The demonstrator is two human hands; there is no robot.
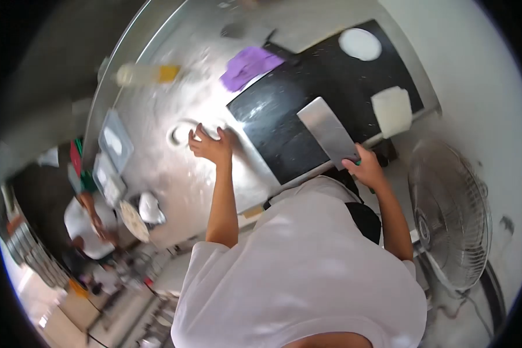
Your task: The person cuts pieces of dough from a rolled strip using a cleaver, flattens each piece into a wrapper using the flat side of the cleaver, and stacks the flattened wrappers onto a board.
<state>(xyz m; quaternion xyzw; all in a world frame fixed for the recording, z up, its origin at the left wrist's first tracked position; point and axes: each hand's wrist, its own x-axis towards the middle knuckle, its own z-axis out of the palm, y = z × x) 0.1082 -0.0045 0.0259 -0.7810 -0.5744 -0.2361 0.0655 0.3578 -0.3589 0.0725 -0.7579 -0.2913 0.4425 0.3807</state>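
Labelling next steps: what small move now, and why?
Probably close the left hand on the blurred, pale round item on the shiny steel table: the hand is open beside it, while the right hand already grips the broad, rectangular steel cleaver.

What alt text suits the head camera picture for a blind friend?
A person's right hand grips a broad cleaver over a black board; the left hand, open, is over a shiny metal table. A fan stands at right.

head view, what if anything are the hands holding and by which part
The right hand holds the cleaver by its handle. The left hand is open, fingers spread, with nothing visible in its grip.
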